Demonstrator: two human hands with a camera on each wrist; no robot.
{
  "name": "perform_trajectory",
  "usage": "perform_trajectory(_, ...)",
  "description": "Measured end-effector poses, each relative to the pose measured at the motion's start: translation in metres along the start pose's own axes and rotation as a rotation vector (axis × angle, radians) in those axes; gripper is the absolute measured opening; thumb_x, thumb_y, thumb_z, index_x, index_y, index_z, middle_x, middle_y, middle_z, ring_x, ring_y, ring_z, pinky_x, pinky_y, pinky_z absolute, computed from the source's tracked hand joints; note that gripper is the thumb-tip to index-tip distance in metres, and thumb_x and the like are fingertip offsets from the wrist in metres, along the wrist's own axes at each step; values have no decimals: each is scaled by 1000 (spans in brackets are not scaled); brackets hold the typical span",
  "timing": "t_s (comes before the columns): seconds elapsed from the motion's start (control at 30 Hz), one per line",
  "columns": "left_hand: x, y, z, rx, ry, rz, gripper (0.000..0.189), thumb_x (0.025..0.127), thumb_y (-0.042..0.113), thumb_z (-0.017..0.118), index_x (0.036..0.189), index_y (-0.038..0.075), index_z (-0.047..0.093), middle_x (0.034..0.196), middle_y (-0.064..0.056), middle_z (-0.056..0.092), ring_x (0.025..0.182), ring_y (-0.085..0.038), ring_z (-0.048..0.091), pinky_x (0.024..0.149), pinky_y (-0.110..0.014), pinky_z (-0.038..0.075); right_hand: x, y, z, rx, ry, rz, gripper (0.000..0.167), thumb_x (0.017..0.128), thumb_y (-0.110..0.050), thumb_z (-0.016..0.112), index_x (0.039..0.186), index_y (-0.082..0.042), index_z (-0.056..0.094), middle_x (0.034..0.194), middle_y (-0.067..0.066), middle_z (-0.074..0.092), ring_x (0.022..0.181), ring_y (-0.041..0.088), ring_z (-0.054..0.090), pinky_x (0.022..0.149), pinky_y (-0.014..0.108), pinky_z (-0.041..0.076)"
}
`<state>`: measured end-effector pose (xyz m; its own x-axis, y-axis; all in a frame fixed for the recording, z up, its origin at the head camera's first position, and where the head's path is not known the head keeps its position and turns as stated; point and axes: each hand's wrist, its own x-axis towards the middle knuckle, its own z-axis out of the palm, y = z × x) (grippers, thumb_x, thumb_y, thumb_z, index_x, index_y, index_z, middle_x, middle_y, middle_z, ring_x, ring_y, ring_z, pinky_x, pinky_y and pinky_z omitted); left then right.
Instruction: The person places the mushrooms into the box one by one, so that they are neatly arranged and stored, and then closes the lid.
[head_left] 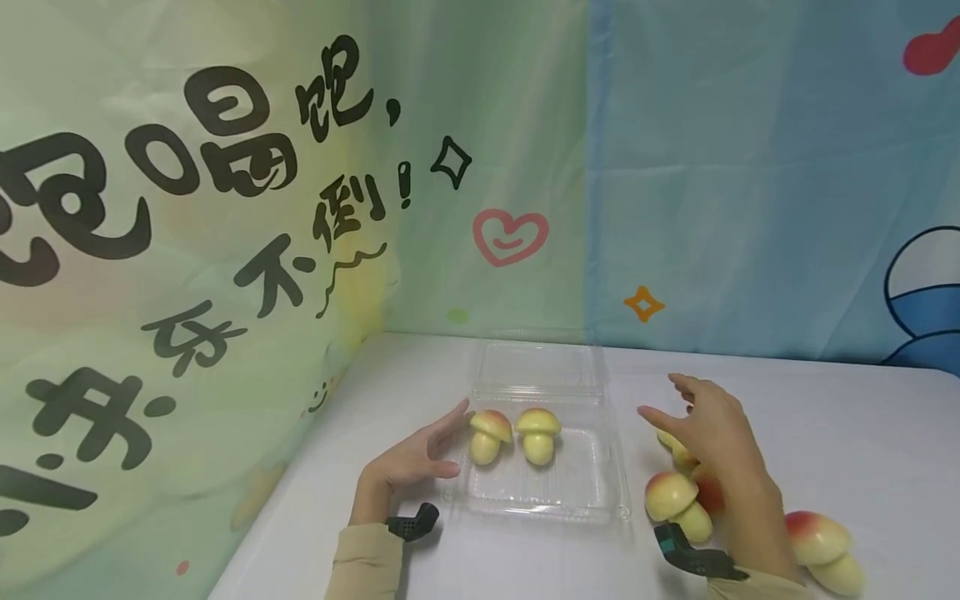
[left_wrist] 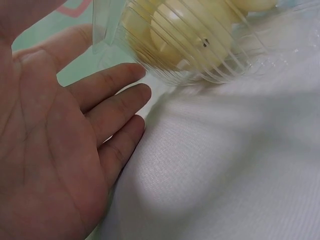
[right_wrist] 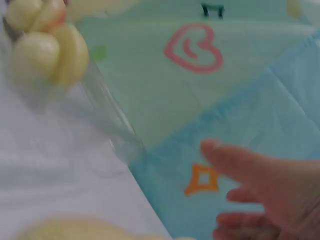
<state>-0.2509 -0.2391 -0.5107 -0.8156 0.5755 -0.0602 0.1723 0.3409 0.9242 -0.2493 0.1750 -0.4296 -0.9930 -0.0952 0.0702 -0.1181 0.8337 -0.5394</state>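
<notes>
A clear plastic clamshell box (head_left: 585, 492) stands with its lid raised at the back. Side by side in its far left part are two yellow mushroom-shaped pieces, one with a reddish cap (head_left: 489, 435) and one paler (head_left: 538, 435). My left hand (head_left: 411, 454) is spread at the box's left side; the left wrist view shows its fingertips (left_wrist: 135, 71) close to the ribbed wall, and whether they touch I cannot tell. Holding nothing, my right hand (head_left: 716, 429) hovers right of the box, thumb and fingers apart, above mushrooms (head_left: 675, 500) that it partly hides.
Another red-and-yellow mushroom (head_left: 821, 546) lies at the right, beside the right forearm. The white tabletop (head_left: 555, 562) meets a printed cloth backdrop (head_left: 712, 167) behind the box and along the left. Both wrists carry black camera mounts (head_left: 412, 523).
</notes>
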Motion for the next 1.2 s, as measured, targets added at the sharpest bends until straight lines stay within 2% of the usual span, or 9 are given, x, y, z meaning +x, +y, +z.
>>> perform_trajectory(0.1, 0, 1, 0, 1, -1, -7, 101, 78, 28, 77, 153, 26, 10, 160, -2, 16, 147, -13, 13, 116, -18, 14, -1, 21, -6, -2, -92, 83, 96, 79, -64, 63, 139, 7, 39, 131, 35, 47, 113, 48, 48, 90, 61, 42)
perform_trajectory(0.23, 0, 1, -1, -6, -4, -7, 102, 78, 27, 77, 154, 25, 9, 160, -4, 15, 147, -13, 12, 114, -13, 15, 0, 37, -9, -1, -230, 184, 104, 76, -67, 62, 142, 7, 31, 130, 41, 35, 116, 53, 37, 93, 67, 38)
perform_trajectory(0.33, 0, 1, -2, -8, -5, -2, 102, 78, 28, 77, 154, 25, 9, 160, -5, 14, 147, -13, 11, 114, -14, 14, 1, 43, -8, 9, -283, 212, 103, 76, -65, 64, 143, 5, 29, 130, 44, 30, 117, 55, 33, 95, 69, 35)
perform_trajectory(0.43, 0, 1, -2, -2, -8, 3, 102, 78, 29, 77, 154, 25, 9, 160, -6, 14, 147, -14, 11, 117, -19, 13, 1, 47, -3, 22, -303, 230, 101, 77, -63, 64, 143, 5, 30, 131, 44, 29, 116, 55, 35, 94, 68, 36)
perform_trajectory(0.7, 2, -2, -2, -25, -20, 24, 102, 79, 28, 77, 154, 22, 9, 161, -8, 11, 148, -17, 10, 120, -29, 11, 1, 52, -2, -18, -294, 209, 100, 80, -58, 65, 142, 10, 27, 137, 42, 33, 121, 57, 34, 99, 67, 33)
perform_trajectory(0.87, 2, -4, -2, -33, -19, 15, 102, 78, 28, 77, 154, 23, 9, 160, -6, 13, 148, -16, 10, 120, -33, 9, 2, 53, -3, -17, -237, 113, 78, 85, -36, 66, 138, 11, 33, 133, 40, 39, 117, 56, 39, 96, 67, 35)
perform_trajectory(0.97, 1, -4, -3, -34, -18, 14, 102, 79, 28, 77, 154, 23, 8, 160, -7, 13, 148, -15, 10, 119, -27, 11, 3, 53, -2, -32, -190, 51, 70, 85, -24, 67, 135, 13, 37, 127, 42, 41, 113, 57, 37, 93, 66, 36)
perform_trajectory(1.1, 1, -4, -3, -25, -20, 23, 102, 79, 28, 77, 154, 24, 8, 160, -8, 13, 148, -15, 11, 115, -15, 13, 4, 54, 0, -28, -144, 44, 70, 82, -15, 68, 138, 12, 35, 123, 42, 39, 109, 56, 37, 90, 66, 37)
perform_trajectory(1.2, 2, -3, -3, -18, -24, 37, 102, 78, 30, 77, 154, 23, 9, 160, -9, 14, 148, -18, 11, 119, -27, 13, 2, 54, 2, 18, -105, 68, 65, 84, -10, 65, 139, 9, 36, 127, 39, 41, 111, 54, 41, 93, 65, 37)
